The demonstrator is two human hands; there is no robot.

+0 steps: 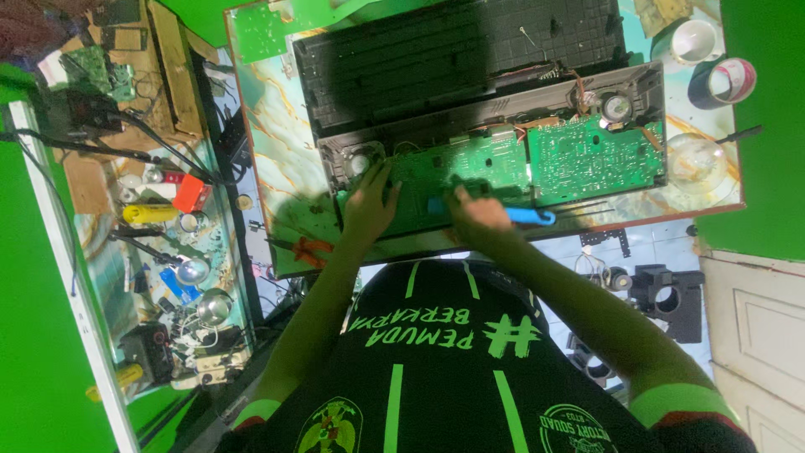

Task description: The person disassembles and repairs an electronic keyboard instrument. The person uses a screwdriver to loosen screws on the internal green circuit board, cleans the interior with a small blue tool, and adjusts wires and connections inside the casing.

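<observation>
An opened black electronic case lies on a marbled table, with green circuit boards and two small round speakers exposed inside. My left hand rests with fingers spread on the left end of the long green board, next to the left speaker. My right hand grips a blue-handled tool held flat along the board's near edge. The tool's working tip is hidden by the hand. A ribbed black cover lies behind the case.
Red-handled pliers lie at the table's near left edge. Tape rolls and a clear dish sit at the right end. A cluttered shelf of tools runs along the left. A black device stands on the floor at right.
</observation>
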